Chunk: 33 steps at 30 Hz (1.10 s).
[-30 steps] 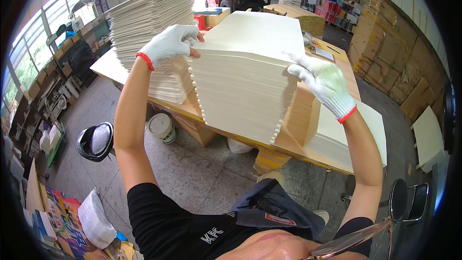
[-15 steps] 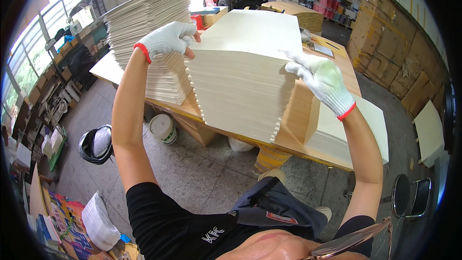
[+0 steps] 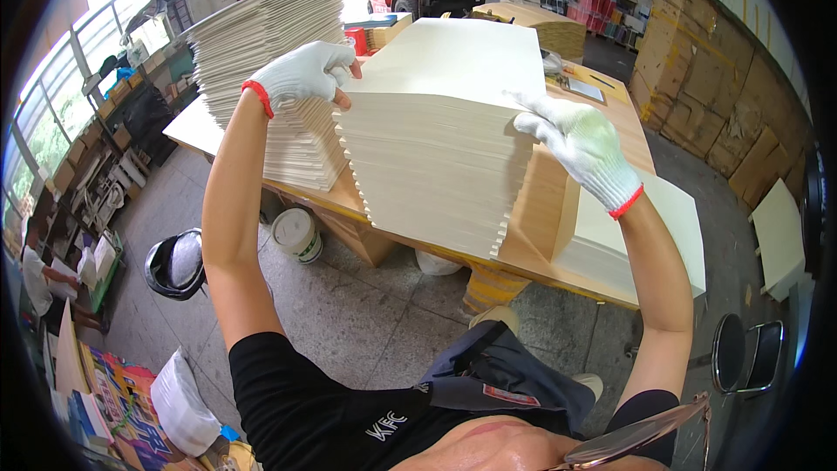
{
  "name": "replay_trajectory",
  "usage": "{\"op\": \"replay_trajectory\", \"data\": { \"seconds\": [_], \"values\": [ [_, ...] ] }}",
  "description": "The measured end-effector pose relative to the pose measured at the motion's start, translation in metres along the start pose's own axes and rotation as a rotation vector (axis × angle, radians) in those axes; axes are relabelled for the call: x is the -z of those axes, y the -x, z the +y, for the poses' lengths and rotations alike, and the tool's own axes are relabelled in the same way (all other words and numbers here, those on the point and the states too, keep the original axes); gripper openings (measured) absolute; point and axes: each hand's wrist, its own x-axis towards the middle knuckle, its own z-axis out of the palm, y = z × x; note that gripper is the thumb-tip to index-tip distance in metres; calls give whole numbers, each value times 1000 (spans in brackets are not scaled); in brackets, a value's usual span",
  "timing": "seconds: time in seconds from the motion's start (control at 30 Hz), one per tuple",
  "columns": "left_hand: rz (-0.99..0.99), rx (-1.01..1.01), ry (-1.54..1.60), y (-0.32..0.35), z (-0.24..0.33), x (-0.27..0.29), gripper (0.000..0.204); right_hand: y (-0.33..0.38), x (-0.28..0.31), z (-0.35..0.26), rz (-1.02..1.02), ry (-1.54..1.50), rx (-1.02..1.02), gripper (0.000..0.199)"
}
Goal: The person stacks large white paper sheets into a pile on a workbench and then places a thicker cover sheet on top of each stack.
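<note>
A tall stack of cream-white paper or board sheets (image 3: 436, 161) stands on the table before me, its side edges stepped in small notches. My left hand (image 3: 305, 74), in a white glove with a red cuff and bare fingertips, closes on the stack's upper left corner, a finger above and the thumb lower at the edge. At the upper right corner, my right hand (image 3: 582, 139), gloved likewise, has its fingers over the top and its thumb against the front edge. How many sheets lie between the fingers cannot be told.
A higher stack of sheets (image 3: 270, 35) stands at the left, and a low pile (image 3: 602, 266) lies at the right of the table (image 3: 536, 209). Below are a white bucket (image 3: 297, 234) and a stool (image 3: 174, 263). Large cartons (image 3: 697, 70) line the right.
Both hands stay at the stack's corners; the top edge has shifted very slightly left. At the far left, another person has come further into view.
</note>
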Motion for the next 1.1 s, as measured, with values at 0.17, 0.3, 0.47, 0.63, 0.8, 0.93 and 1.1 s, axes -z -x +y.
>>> {"op": "replay_trajectory", "data": {
  "seconds": [0.17,0.3,0.47,0.63,0.8,0.93,1.1],
  "values": [
    [-4,2,19,-1,-3,-1,47,0,1,-2,-32,20,-36,39],
    [5,9,18,2,-6,1,47,0,-1,0,-16,-3,-15,37],
    [44,-13,-56,-2,9,-2,46,-1,-4,21,60,-11,143,39],
    [342,-130,-365,25,-4,-12,59,26,-4,16,281,124,241,49],
    [982,-242,50,65,73,-70,37,147,26,32,256,156,6,52],
    [593,-382,555,64,126,-163,39,261,15,138,283,614,-248,45],
    [229,-1066,185,2,267,-245,36,354,83,187,312,684,-1096,71]
  ]
}}
